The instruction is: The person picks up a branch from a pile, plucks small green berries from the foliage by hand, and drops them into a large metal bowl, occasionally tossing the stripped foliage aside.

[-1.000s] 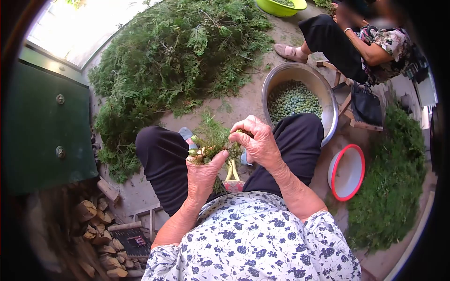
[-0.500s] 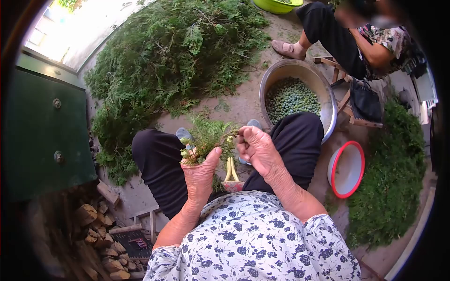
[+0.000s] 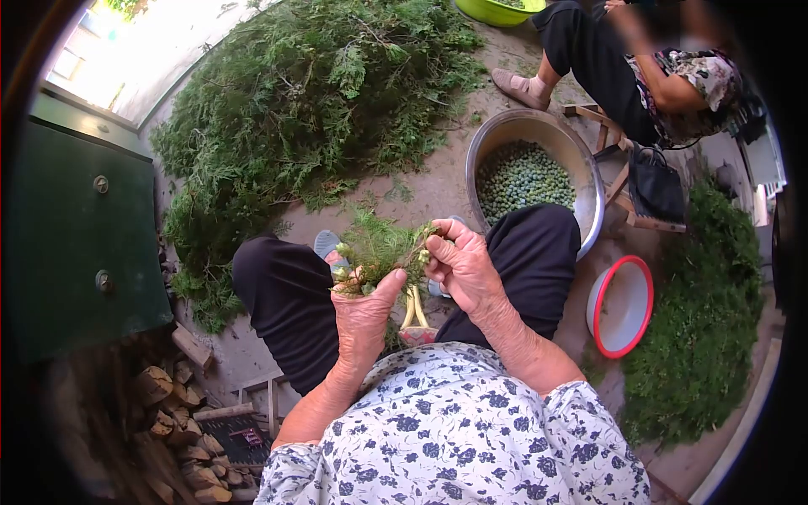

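Note:
A green conifer sprig point(image 3: 375, 242) with small pale green cones is gripped in my left hand point(image 3: 367, 313), between thumb and fingers. My right hand point(image 3: 468, 271) is closed in a pinch at the right side of the same sprig, its thumb and forefinger near a small cone and a thin twig. What exactly lies between those fingertips is too small to make out. Beyond my right knee stands a wide metal basin point(image 3: 596, 195) holding many small round green cones point(image 3: 528, 181).
A large heap of cut conifer branches point(image 3: 311, 109) lies ahead. On the right are a red-rimmed white basin point(image 3: 621, 307) and more greenery point(image 3: 694, 345). A seated person point(image 3: 589, 67) sits near a lime-green basin point(image 3: 497, 10). Split firewood point(image 3: 181, 412) is stacked at left.
My right hand has come slightly left and closed in on the sprig. The left hand has shifted a little right. The seated person's arm and hand have moved.

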Tool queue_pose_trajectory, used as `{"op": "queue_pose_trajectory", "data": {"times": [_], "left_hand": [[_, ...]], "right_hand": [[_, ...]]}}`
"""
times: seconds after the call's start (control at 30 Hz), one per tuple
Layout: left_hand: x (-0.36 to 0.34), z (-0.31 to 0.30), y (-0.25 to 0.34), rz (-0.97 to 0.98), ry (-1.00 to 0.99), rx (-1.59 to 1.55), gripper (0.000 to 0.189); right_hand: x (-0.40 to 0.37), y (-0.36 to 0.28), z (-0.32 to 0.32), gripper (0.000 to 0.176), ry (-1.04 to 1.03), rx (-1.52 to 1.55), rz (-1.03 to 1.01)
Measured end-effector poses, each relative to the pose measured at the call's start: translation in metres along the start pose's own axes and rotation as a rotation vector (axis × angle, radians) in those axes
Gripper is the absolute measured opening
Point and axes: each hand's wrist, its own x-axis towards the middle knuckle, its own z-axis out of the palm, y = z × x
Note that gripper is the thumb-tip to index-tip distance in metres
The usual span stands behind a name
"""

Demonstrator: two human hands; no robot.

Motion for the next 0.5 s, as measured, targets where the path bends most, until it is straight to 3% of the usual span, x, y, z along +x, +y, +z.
{"op": "queue_pose_trajectory", "data": {"times": [0.3, 0.37, 0.4, 0.47, 0.5], "left_hand": [[-0.004, 0.013, -0.003, -0.048, -0.037, 0.033, 0.030], [-0.003, 0.013, 0.000, -0.067, -0.035, 0.028, 0.031], [-0.001, 0.010, 0.002, -0.045, -0.008, 0.002, 0.031], [0.002, 0.010, 0.004, -0.022, 0.021, -0.028, 0.030], [0.005, 0.012, 0.006, -0.020, 0.024, -0.005, 0.030]], "right_hand": [[0.002, -0.003, -0.014, 0.013, 0.141, 0.028, -0.008], [0.018, -0.007, -0.040, 0.013, 0.273, 0.184, -0.129], [0.025, -0.013, -0.061, 0.010, 0.196, 0.240, -0.158], [0.010, -0.028, -0.032, 0.008, 0.340, 0.059, -0.168], [0.005, -0.027, -0.025, 0.012, 0.251, 0.051, -0.194]]}}
